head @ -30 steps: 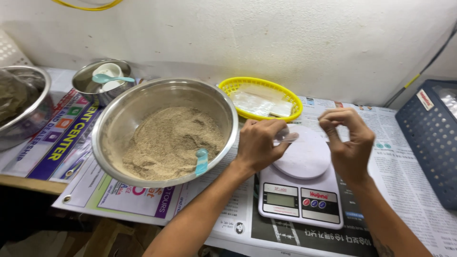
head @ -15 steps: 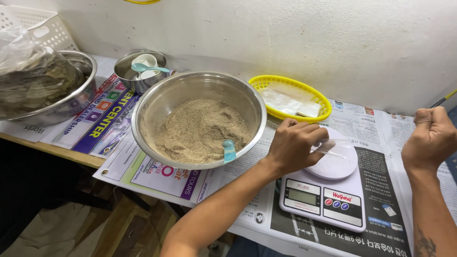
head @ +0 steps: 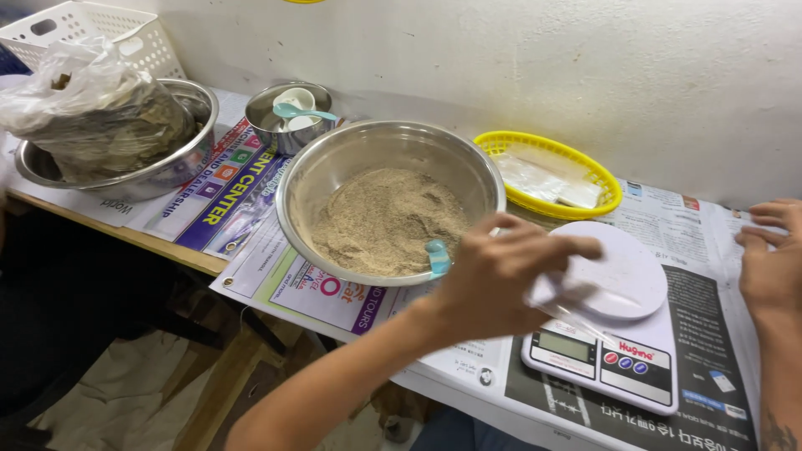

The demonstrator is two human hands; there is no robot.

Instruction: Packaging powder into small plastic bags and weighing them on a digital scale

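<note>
Pinching a small clear plastic bag (head: 572, 305) over the white scale (head: 622, 334), your left hand (head: 501, 280) has its fingers (head: 555, 249) closed on it. Your right hand (head: 773, 259) rests loosely curled on the newspaper at the desk's (head: 159, 238) right edge, holding nothing. Three steel bowls and one yellow basket (head: 547, 171) crowd the left; the near desk edge lies close.

Behind my newspaper-covered table (head: 251, 250) rises a stained whitish wall (head: 501, 67); below the table's edge lies dim brown floor (head: 125, 392).
</note>
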